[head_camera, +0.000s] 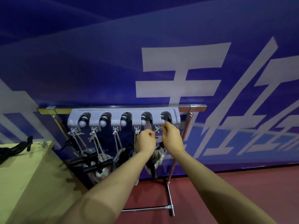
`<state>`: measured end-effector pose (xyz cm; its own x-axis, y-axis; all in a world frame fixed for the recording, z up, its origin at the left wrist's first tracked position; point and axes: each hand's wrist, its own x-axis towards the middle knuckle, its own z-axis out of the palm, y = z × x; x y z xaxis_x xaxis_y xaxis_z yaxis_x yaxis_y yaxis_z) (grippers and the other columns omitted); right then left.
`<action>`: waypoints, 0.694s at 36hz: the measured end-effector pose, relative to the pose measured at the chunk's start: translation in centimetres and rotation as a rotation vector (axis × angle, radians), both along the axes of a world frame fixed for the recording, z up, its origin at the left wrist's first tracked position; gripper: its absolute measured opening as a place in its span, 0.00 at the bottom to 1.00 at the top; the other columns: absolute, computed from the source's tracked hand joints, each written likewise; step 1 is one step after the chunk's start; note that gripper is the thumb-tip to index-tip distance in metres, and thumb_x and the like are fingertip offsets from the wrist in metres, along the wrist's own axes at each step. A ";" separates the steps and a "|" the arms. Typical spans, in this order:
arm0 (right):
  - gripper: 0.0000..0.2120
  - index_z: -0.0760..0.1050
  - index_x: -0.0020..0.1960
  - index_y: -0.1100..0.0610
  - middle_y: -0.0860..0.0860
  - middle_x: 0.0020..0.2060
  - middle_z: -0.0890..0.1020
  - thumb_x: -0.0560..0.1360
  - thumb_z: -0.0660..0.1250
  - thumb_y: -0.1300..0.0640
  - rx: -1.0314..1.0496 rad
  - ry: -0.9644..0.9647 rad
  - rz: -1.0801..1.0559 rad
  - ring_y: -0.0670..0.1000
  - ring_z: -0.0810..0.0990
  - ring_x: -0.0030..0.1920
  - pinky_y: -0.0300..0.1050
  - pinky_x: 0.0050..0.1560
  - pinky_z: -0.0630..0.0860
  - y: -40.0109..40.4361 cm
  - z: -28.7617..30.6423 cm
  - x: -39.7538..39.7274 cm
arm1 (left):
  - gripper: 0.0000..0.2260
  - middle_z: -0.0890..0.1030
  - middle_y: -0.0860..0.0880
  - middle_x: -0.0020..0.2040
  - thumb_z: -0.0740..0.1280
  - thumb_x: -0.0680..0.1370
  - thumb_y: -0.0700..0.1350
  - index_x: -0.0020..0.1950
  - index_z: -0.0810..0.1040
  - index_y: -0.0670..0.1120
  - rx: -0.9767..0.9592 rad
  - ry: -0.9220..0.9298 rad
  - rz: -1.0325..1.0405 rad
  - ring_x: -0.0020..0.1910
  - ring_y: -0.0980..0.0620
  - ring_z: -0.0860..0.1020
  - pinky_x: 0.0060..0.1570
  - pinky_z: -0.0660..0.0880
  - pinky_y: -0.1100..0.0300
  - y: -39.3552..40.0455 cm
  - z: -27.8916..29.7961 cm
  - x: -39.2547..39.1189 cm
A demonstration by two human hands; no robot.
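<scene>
I'm watching both hands pinching a pale cord (157, 130) just under the rack (124, 110), near its right-end slot: left hand (145, 140) gripping the lower end, right hand (171, 137) the upper. The wrists are hiding most of the bundle (159, 155) below, and the fingertips are facing away.

We stretch both bare forearms from 6 o'clock toward 12, our left grip (145, 141) and, just at its 3 o'clock, our right grip (172, 137) held close together, backs toward us, fingers curled, thumbs and forefingers pinched tight.
</scene>
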<state>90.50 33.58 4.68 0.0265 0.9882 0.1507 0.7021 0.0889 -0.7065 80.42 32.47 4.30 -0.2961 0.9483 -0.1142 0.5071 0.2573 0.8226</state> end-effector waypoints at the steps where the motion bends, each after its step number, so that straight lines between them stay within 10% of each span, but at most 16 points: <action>1: 0.06 0.70 0.46 0.58 0.51 0.39 0.74 0.80 0.57 0.61 -0.026 -0.035 0.002 0.53 0.71 0.36 0.48 0.33 0.66 0.1 -0.4 0.0 | 0.11 0.81 0.50 0.36 0.60 0.78 0.42 0.39 0.78 0.48 -0.010 0.018 0.001 0.36 0.47 0.80 0.32 0.72 0.58 0.1 -0.3 0.0; 25: 0.07 0.71 0.46 0.57 0.53 0.41 0.78 0.79 0.58 0.54 -0.155 -0.136 0.010 0.55 0.77 0.40 0.46 0.36 0.70 -5.4 -1.3 -4.0 | 0.05 0.81 0.45 0.43 0.61 0.78 0.42 0.47 0.76 0.46 -0.017 0.095 -0.161 0.43 0.44 0.80 0.46 0.79 0.47 -4.8 -0.8 -7.1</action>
<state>86.54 28.15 3.38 0.0065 1.0000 -0.0019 0.7914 -0.0063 -0.6113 73.29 27.64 3.46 -0.1508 0.9825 -0.1095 0.6177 0.1801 0.7655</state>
